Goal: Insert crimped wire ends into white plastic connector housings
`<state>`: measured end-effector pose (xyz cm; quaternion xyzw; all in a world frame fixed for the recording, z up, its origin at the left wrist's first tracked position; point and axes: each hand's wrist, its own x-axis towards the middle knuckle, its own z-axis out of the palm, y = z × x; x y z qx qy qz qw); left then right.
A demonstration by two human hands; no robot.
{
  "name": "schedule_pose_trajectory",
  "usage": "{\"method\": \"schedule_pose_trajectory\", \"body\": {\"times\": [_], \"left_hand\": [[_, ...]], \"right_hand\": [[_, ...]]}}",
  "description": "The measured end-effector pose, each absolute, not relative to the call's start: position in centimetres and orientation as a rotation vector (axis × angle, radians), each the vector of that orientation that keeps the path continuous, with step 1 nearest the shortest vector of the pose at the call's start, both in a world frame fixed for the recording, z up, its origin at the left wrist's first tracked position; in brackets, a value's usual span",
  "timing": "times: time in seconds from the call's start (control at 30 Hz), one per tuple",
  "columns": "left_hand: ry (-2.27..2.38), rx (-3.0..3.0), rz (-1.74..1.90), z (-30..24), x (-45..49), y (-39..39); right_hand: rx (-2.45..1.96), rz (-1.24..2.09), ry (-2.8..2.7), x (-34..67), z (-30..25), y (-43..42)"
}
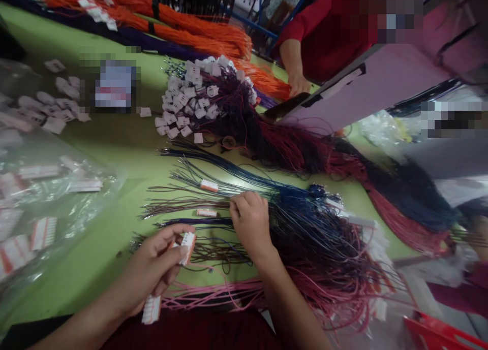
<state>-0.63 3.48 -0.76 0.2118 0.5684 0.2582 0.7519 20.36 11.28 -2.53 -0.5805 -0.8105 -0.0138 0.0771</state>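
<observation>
My left hand (154, 266) is closed on a small white plastic connector (187, 246), pinched between thumb and fingers above the green table (114, 147). My right hand (249, 220) is curled with its fingertips pinching thin wires in the fanned blue and dark wire bundles (198, 187). Two more white connectors (209, 185) lie among those wires, one near my right fingertips. Another connector strip (151, 309) lies under my left wrist. Pink wires (213, 291) run along the near edge.
A heap of white connectors (190, 98) with dark and red wires sits at mid table. Orange wire bundles (183, 25) lie at the back. Clear bags of connectors (41, 208) cover the left side. Another person's hand (298, 83) rests at the far edge by a pink board.
</observation>
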Motion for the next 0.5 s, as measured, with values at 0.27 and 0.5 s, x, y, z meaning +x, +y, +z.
{"method": "schedule_pose_trajectory", "body": {"times": [0.27, 0.5], "left_hand": [[1.267, 0.465, 0.563, -0.4, -0.6, 3.6], [1.286, 0.455, 0.570, -0.2, -0.6, 3.6]], "right_hand": [[-1.928, -0.178, -2.088, 22.7, -1.2, 11.5], [-2.065, -0.205, -2.247, 23.1, -1.1, 11.6]]}}
